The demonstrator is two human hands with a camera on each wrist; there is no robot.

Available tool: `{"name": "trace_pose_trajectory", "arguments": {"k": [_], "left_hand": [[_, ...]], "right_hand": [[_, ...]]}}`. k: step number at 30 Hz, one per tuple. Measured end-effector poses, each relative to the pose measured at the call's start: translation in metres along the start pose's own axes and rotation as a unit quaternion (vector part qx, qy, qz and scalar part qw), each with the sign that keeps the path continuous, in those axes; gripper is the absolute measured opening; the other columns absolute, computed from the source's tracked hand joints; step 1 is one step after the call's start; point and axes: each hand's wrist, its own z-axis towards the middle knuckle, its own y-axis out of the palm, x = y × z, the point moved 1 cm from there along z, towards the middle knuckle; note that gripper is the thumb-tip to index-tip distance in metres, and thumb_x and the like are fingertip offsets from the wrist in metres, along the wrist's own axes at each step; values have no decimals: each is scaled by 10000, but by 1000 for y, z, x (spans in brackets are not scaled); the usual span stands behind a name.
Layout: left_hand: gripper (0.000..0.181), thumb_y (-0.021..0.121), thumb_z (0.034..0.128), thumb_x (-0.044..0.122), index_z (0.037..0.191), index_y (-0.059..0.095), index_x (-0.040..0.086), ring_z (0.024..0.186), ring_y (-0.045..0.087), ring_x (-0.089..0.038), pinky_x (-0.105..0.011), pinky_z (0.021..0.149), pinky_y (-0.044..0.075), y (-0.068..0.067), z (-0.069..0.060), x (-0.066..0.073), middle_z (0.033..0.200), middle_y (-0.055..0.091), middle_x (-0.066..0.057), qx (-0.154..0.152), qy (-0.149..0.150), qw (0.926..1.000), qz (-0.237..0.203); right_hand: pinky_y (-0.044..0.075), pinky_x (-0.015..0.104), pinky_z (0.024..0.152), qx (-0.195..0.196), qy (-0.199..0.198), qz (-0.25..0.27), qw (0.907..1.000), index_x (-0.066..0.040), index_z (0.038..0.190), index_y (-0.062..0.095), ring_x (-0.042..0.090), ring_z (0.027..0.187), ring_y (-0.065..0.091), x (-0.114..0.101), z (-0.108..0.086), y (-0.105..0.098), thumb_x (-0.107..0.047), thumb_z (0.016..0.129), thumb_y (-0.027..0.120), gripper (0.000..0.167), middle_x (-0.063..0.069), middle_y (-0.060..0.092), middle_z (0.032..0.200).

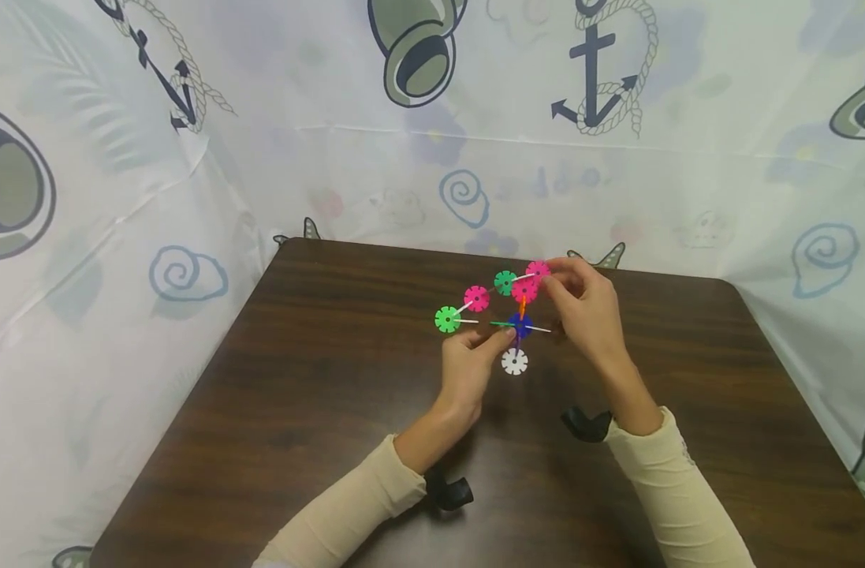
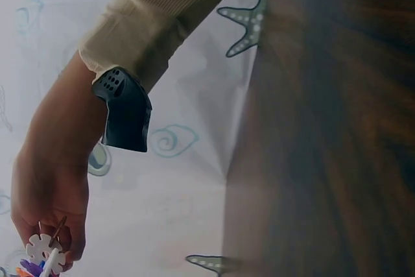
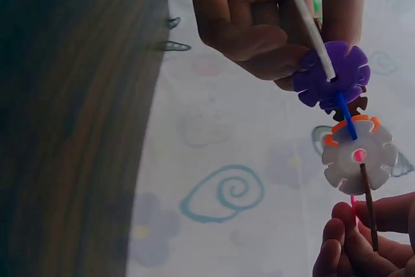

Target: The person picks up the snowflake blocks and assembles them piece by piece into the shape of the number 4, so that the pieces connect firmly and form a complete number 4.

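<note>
A chain of small notched plastic discs joined at their slots is held above the table between both hands. My left hand (image 1: 467, 367) pinches it near a blue disc (image 1: 521, 325), with its thumb against that part. A white disc (image 1: 514, 361) hangs below the blue one. My right hand (image 1: 590, 315) pinches a pink disc (image 1: 538, 272) at the far end. Light green (image 1: 447, 319) and darker green (image 1: 505, 282) discs show along the left and top of the loop. In the right wrist view, a purple disc (image 3: 332, 76) touches the upper hand's fingers, above a whitish disc (image 3: 359, 155).
Beneath the hands is a dark brown wooden table (image 1: 318, 379). A white printed curtain (image 1: 297, 158) with anchors and shells surrounds its back and sides. Black devices (image 1: 448, 494) are worn at both wrists, over cream sleeves (image 1: 354, 505).
</note>
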Motion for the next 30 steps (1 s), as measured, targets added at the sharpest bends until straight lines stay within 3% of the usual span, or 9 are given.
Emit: {"name": "trace_pose_trajectory", "arguments": {"k": [3,10,14,18,23,30], "left_hand": [[200,799,863,113,953,793,-66,809,667,-68,-269,849,524,-4,0,-6,801,776,24,95,-185,9998,29],[225,802,870,108,982,780,-86,817,672,-64,-244,840,519,-12,0,-22,822,784,-9,258,-454,9986,46],[210,794,875,93,990,781,-82,823,678,-66,-246,845,522,-15,1,-30,807,770,21,295,-612,9977,7],[210,793,872,93,990,781,-80,822,661,-61,-244,834,521,-19,2,-36,803,754,44,382,-708,9967,90],[226,782,876,93,1009,770,-90,795,631,-47,-250,799,512,-24,2,-46,803,744,53,439,-915,9945,272],[217,748,889,42,1052,739,-102,764,655,-42,-262,765,582,-31,3,-58,861,736,25,202,-1322,9908,224]], "right_hand": [[524,323,402,-211,178,78,9996,-89,1263,665,173,405,568,10,-1,7,-297,1025,623,318,214,753,1010],[524,326,417,-443,573,-1,9974,-87,1261,653,143,451,560,26,-1,20,-256,1016,623,299,206,755,1050],[559,344,475,-578,695,-105,9959,-78,1260,651,234,563,624,34,-1,25,-248,1015,622,299,210,755,1062],[582,331,593,-727,766,-301,9940,-59,1258,655,352,791,695,44,-1,31,-250,1024,609,305,197,765,1074],[509,268,764,-926,810,-507,9911,-24,1243,666,307,959,720,60,0,39,-233,1025,602,309,194,775,1072],[496,241,660,-1359,1153,-482,9828,6,1232,658,305,896,727,80,0,49,-196,1022,613,294,218,766,1029]]}}
